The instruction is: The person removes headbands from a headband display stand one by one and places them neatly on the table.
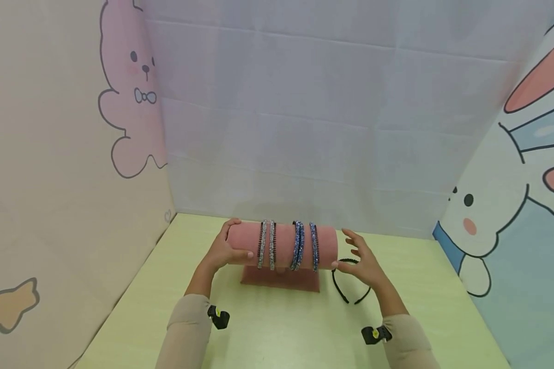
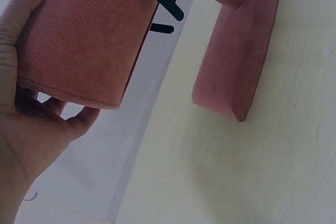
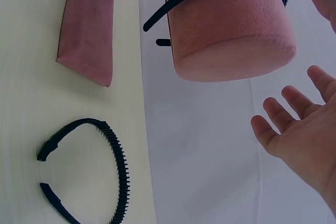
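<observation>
Pink velvet roll (image 1: 281,245) gripped at its end by left hand (image 1: 222,251), fingers curled round. Right hand (image 1: 363,261) spread wide, holding nothing, just beside roll's other end, above black headband (image 1: 349,287).

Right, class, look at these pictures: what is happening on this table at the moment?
A person steadies a pink headband stand on a pale green table. The left hand grips the left end of its padded roll; the right hand hovers open beside the right end, touching nothing. Silver headbands and blue headbands sit around the roll. One black headband lies on the table by the right hand.
</observation>
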A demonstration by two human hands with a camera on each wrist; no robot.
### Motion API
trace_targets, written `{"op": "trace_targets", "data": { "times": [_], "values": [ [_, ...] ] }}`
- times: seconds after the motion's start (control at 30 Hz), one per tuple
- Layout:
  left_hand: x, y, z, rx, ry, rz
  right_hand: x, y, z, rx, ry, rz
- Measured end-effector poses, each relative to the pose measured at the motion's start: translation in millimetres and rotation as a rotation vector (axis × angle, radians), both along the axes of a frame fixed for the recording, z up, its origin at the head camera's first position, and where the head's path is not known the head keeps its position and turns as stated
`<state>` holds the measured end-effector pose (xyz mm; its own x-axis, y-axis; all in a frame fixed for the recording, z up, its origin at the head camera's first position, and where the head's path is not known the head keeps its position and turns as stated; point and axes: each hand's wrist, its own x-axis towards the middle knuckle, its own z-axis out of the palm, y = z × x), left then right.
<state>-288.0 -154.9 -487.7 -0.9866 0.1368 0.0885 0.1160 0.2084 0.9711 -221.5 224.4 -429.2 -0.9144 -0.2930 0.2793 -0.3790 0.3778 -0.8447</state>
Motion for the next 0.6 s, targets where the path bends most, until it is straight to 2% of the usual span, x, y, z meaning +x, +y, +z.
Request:
{"op": "trace_targets", "data": {
  "times": [0.4,0.6],
  "values": [
    [-0.3,0.6,-0.8,0.011,0.009,-0.003,-16.4,-9.4,11.4,0.057,0.035,0.082],
    [0.3,0.3,0.1,-0.011,0.003,0.015,-37.8,-7.7,-6.7,0.105,0.066,0.092]
  ]
}}
